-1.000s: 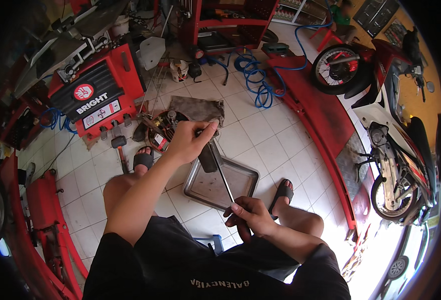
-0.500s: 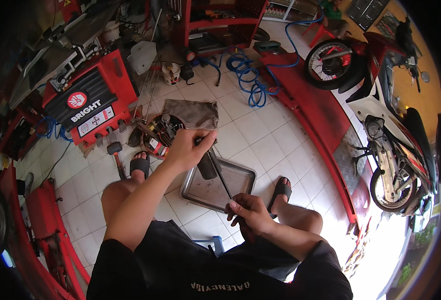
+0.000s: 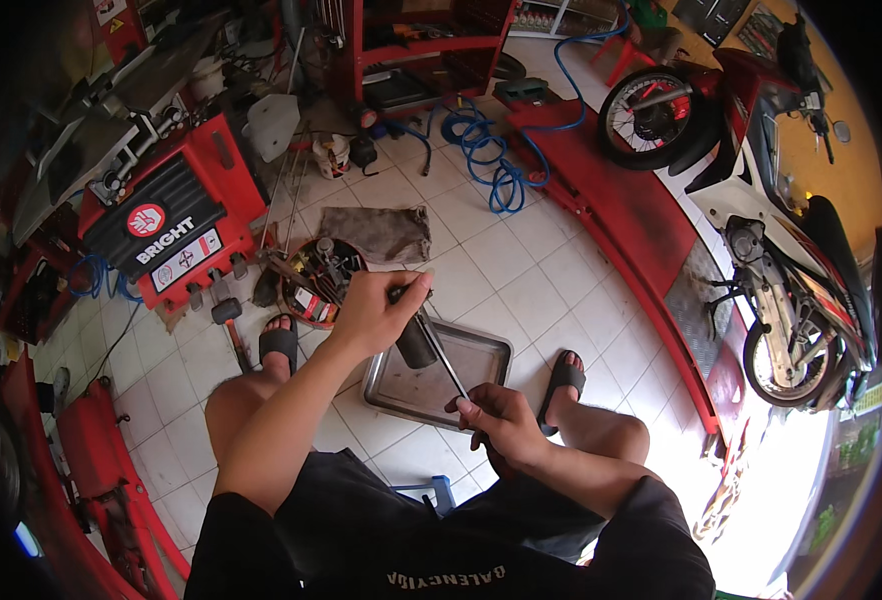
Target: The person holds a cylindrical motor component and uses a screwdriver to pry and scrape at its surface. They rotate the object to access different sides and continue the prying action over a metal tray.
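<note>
Gripping a thin metal rod (image 3: 441,352) with both hands above a steel tray (image 3: 481,355).

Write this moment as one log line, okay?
left hand: grips rod's top end | right hand: grips rod's lower end | rod: slanted over metal tray

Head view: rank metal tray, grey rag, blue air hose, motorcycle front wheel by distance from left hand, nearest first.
1. metal tray, just below-right of the left hand
2. grey rag, on the floor just beyond
3. blue air hose, coiled farther back
4. motorcycle front wheel, far right
</note>
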Demonstrator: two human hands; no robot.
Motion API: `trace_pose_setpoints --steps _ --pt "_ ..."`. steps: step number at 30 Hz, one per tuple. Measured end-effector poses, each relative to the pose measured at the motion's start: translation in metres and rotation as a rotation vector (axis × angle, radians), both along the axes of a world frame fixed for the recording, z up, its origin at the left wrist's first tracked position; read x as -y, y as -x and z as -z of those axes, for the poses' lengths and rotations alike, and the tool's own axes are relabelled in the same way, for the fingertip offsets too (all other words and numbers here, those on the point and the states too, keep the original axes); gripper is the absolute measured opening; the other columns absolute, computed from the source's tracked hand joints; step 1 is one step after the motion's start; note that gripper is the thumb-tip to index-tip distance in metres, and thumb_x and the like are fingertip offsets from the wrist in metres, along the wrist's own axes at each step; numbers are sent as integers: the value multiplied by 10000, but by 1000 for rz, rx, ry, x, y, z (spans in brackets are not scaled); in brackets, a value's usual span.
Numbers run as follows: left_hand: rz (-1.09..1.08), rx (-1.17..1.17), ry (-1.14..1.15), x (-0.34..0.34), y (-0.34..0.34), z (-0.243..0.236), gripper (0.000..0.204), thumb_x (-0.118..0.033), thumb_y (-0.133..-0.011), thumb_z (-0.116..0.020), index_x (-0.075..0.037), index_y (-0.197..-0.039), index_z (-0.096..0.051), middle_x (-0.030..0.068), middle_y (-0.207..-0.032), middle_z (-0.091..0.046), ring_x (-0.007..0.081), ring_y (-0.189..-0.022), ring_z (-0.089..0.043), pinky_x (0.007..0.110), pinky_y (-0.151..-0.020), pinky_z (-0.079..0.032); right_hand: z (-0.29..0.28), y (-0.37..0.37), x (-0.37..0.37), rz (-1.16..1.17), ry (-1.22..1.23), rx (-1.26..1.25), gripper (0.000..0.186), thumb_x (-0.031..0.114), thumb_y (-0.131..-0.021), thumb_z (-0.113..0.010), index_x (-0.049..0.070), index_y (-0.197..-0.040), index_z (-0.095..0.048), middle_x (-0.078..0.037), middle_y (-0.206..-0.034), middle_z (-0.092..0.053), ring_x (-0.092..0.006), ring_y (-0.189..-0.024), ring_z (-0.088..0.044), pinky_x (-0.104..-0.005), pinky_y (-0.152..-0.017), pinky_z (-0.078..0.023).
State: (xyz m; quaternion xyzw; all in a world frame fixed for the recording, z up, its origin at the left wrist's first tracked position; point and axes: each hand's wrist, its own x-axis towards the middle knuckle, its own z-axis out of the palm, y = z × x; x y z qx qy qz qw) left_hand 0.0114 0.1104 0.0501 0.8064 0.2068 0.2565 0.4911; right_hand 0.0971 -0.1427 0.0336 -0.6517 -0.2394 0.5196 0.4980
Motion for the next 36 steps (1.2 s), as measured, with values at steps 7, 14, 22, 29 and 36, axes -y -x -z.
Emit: trace_pose_setpoints --steps 7,14,22,29,36 --pt "23 46 25 5 -1 2 450 -395 -981 -627 40 -943 -733 127 -683 -695 163 -608 -629 311 -616 -480 4 -3 2 -51 -23 -60 395 299 -1062 -521 -68 -1081 -664 -110 -989 -710 -131 -788 -611 -293 -648 -545" --pt "-16 -49 15 9 -1 8 462 -405 -988 -613 39 -940 -733 110 -664 -675 160 -604 -616 313 -614 -475 -11 -8 -2 -23 17 81 408 318 -1039 -576 -81 -1055 -658 -123 -862 -708 -123 -597 -597 -272 -546 -480" --pt "-13 -8 66 17 -4 14 478 -421 -983 -613 41 -941 -732 119 -664 -670 180 -609 -622 316 -624 -480 4 -13 1 41 -36 5 380 292 -1024 -612 -87 -1021 -647 -115 -834 -695 -107 -598 -593 -262 -527 -470" --pt "0 -17 54 23 -5 13 463 -395 -996 -597 44 -918 -721 127 -671 -662 212 -600 -603 319 -621 -476 -11 -7 -1 -6 -17 272 368 297 -1052 -556 -59 -1042 -648 -64 -747 -636 -77 -557 -520 -232 -484 -415" --pt "26 182 141 25 -8 27 432 -354 -1028 -549 31 -905 -703 48 -613 -580 92 -625 -525 290 -605 -439 -10 -23 1 -132 -6 -810 360 384 -1061 -504 31 -1025 -570 -8 -643 -448 -58 -453 -349 -224 -386 -266"
